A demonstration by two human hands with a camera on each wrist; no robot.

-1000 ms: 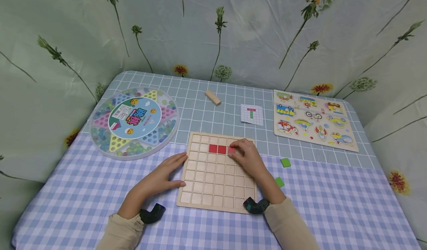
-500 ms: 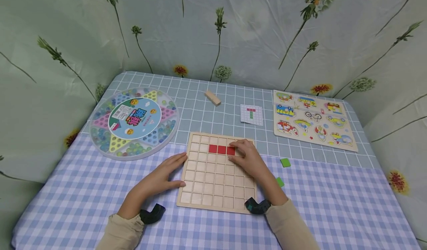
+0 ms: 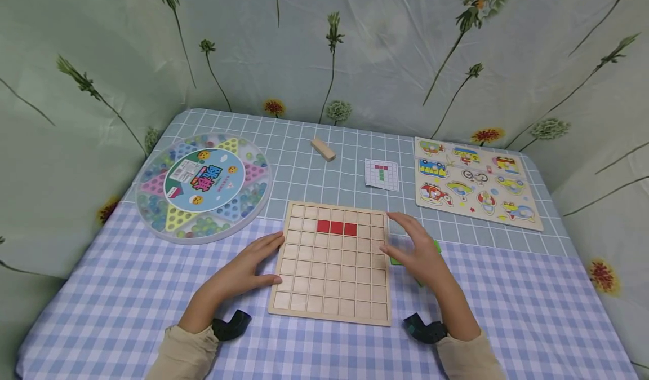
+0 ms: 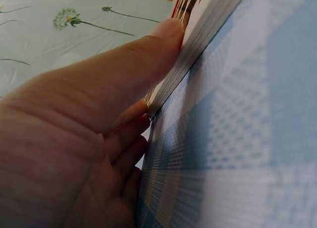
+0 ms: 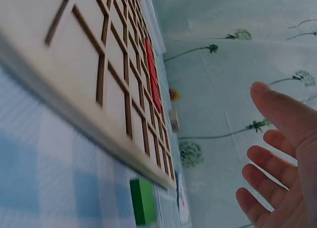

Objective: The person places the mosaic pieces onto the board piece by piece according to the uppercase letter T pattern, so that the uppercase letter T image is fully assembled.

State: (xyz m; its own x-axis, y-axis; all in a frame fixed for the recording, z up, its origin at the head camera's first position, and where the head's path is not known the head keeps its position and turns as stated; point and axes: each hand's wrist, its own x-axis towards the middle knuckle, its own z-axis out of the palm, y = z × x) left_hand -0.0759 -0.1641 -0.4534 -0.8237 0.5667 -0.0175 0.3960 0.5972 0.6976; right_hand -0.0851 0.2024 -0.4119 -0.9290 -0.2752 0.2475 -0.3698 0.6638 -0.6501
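A wooden grid board [image 3: 329,273] lies on the checked cloth, with three red square tiles [image 3: 336,228] side by side in its second row from the top. My left hand [image 3: 243,267] rests against the board's left edge, its thumb on the rim in the left wrist view. Beside the right edge, my right hand [image 3: 421,253] hovers with fingers spread and nothing between them. Green tiles lie under and around that hand, mostly hidden by it; one green tile [image 5: 142,201] shows next to the board in the right wrist view.
Behind the board lies a small paper card [image 3: 382,175] with a red and green T pattern. A wooden block [image 3: 323,149] is left of it. A round Chinese checkers set [image 3: 203,188] lies at left, a vehicle puzzle board [image 3: 476,182] at back right.
My right hand has let go of the third red tile, which now sits in its cell, and has moved right, off the board. My left hand has stayed put.
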